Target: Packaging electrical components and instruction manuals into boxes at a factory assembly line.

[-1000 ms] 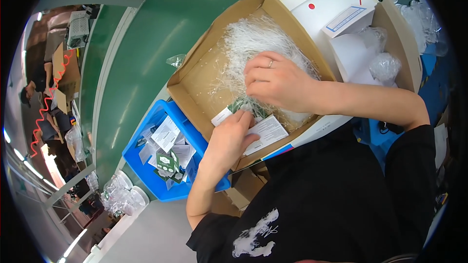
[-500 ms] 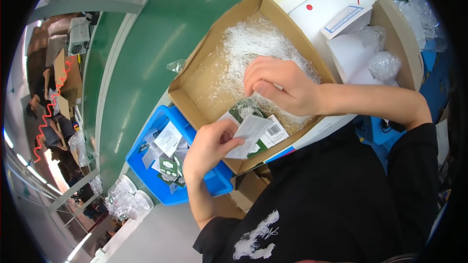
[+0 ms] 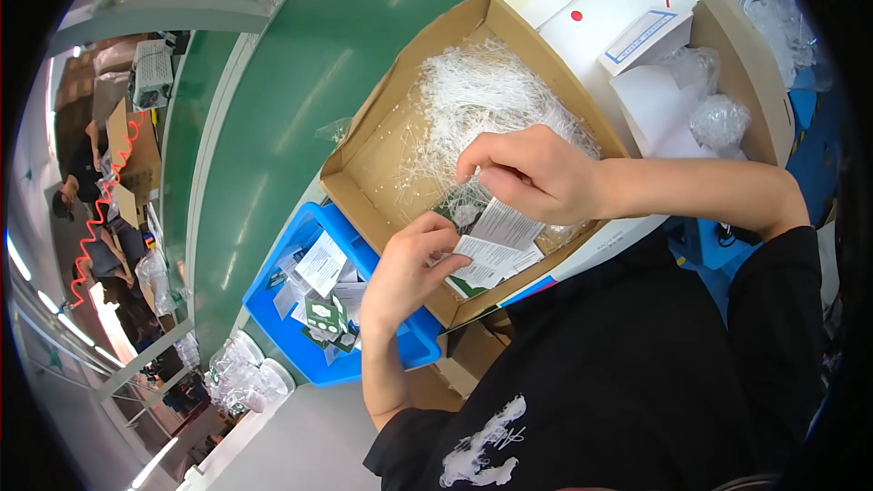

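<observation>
My left hand (image 3: pixel 407 268) pinches a white printed card (image 3: pixel 488 260) between thumb and fingers, low over the near corner of a shallow brown cardboard box (image 3: pixel 359 159). Another printed grey-white panel (image 3: pixel 506 224) shows just beyond it; whether the two are joined I cannot tell. My right hand (image 3: pixel 546 177) is closed in a pinch above the box, thumb against curled forefinger; whatever it holds is too small or hidden. Beneath and beyond it lies a tangled heap of thin, clear-white plastic strands (image 3: pixel 486 86). Green-and-white cards (image 3: pixel 459 214) lie partly hidden under my hands.
A blue plastic bin (image 3: pixel 314 373) at the left holds white and green cards (image 3: pixel 327 316). To the right, an open carton (image 3: pixel 741 64) contains clear plastic wrap (image 3: pixel 718 123) and a small white box (image 3: pixel 646 41). Bagged clear plastic pieces (image 3: pixel 238 373) stand lower left on the green table (image 3: pixel 273 127).
My left hand has moved slightly right and up, and the card has tilted flatter beneath my right hand. My right hand has dropped slightly, still pinched.
</observation>
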`<action>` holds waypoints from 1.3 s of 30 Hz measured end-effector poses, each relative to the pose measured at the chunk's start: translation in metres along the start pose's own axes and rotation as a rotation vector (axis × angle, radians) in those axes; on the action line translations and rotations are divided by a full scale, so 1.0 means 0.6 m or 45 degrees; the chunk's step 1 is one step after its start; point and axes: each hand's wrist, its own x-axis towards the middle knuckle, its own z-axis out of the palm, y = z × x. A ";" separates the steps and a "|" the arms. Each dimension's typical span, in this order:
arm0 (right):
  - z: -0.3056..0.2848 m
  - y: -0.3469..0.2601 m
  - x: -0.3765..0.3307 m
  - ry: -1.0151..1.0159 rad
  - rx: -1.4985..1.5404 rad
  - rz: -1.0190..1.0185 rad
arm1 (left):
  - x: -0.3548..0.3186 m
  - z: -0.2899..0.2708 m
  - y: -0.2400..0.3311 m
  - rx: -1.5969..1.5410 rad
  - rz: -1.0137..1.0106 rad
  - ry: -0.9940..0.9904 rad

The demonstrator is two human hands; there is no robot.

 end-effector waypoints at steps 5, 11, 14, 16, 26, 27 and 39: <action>0.003 0.009 0.002 0.055 -0.045 -0.190 | -0.003 0.001 0.002 0.043 -0.071 -0.069; 0.006 0.013 -0.001 0.047 -0.050 -0.177 | -0.009 -0.004 0.009 0.065 -0.173 0.022; 0.009 0.013 0.001 0.047 -0.052 -0.195 | 0.003 0.013 -0.004 0.156 -0.004 0.127; 0.008 0.014 0.002 0.054 -0.055 -0.207 | 0.011 0.024 -0.003 0.113 0.038 0.118; 0.009 0.022 0.003 0.045 -0.047 -0.230 | 0.018 0.038 -0.003 0.156 0.115 0.024; 0.010 0.022 0.003 0.059 -0.036 -0.260 | 0.017 0.038 -0.001 0.156 0.114 0.021; 0.010 0.020 0.003 0.057 -0.026 -0.270 | 0.000 0.014 0.001 0.203 -0.062 -0.235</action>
